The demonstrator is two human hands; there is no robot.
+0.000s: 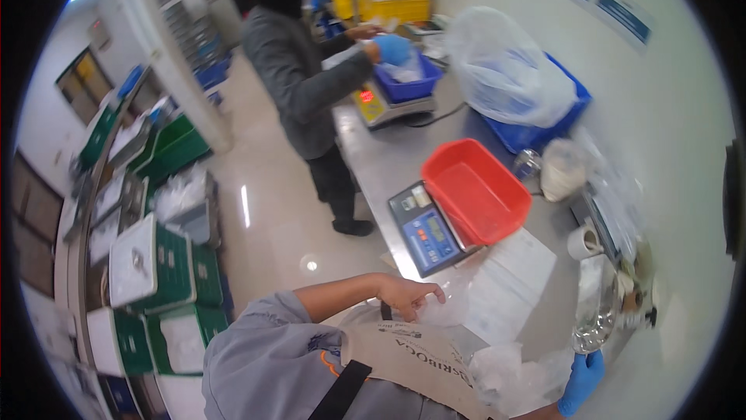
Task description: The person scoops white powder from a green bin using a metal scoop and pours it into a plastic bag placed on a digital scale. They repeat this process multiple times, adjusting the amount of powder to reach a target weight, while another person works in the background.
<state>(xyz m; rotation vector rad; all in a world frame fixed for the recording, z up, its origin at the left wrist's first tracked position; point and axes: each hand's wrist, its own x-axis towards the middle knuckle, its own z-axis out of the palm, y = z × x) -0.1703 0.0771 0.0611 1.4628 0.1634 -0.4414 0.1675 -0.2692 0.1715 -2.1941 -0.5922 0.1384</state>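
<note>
My bare left hand (411,297) is beside a clear plastic bag (446,306), index finger stretched and the other fingers curled; whether it grips the bag is unclear. At the lower right, my blue-gloved right hand (584,378) touches or lies just under the near end of a clear plastic container (593,329); a grip on it cannot be made out. Crumpled clear plastic bags (495,367) lie between my hands. White paper sheets (513,283) lie ahead of them. A red plastic basin (481,193) rests on a digital scale (428,233) with a blue panel.
Across the metal table (373,158), a person (303,70) handles plastic in a blue basin (411,85) on another scale (379,108). A blue crate (524,137) with a large plastic bag (504,64), a tape roll (583,242) and a filled bag (562,169) line the wall.
</note>
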